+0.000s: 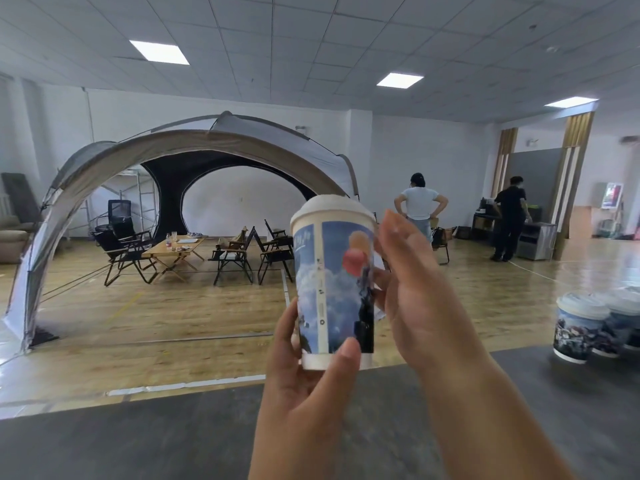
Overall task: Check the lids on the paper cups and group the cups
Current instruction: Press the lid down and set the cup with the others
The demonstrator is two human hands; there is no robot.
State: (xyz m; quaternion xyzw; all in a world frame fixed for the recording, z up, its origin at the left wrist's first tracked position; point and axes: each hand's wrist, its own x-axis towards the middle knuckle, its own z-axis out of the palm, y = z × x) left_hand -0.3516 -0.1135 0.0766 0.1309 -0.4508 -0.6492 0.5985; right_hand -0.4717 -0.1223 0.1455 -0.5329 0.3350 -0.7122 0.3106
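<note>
A tall paper cup [334,289] with a blue sky print and a white domed lid [332,207] is held up in front of me. My left hand [304,379] grips its base, thumb across the front and fingers behind. My right hand [415,289] is beside the cup's right side with straight fingers; its fingertips lie against the cup wall. A group of lidded printed cups [581,327] stands on the dark table [138,438] at the right edge.
Beyond the table's far edge lies a wooden floor with a large arched tent [194,147], folding chairs [128,251] and a low wooden table [176,249]. Two people [420,206] stand at the back right near a counter.
</note>
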